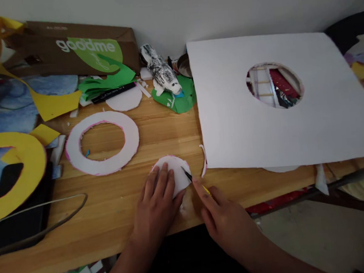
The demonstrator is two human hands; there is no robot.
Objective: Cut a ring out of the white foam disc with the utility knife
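Observation:
A small white foam-board disc (179,179) with a pink edge lies near the table's front. My left hand (157,198) rests flat on its left side, fingers stretched out and pressing it down. In my right hand (220,210) is a craft knife (188,175) with a dark blade and a bit of yellow handle showing; most of the handle is hidden by my fingers. The blade tip touches or hovers just over the disc's right part; I cannot tell which. A thin curved offcut (203,160) lies right of the disc. Farther left is a white foam ring (131,140) with pink edges.
A large white board (232,141) with a round hole covers the right side. At left are a yellow ring (35,159) and a cable (69,217). Behind stand a brown goodme bag (45,46), green paper (112,81), a black marker (113,92) and a black-and-white painted figure (160,69).

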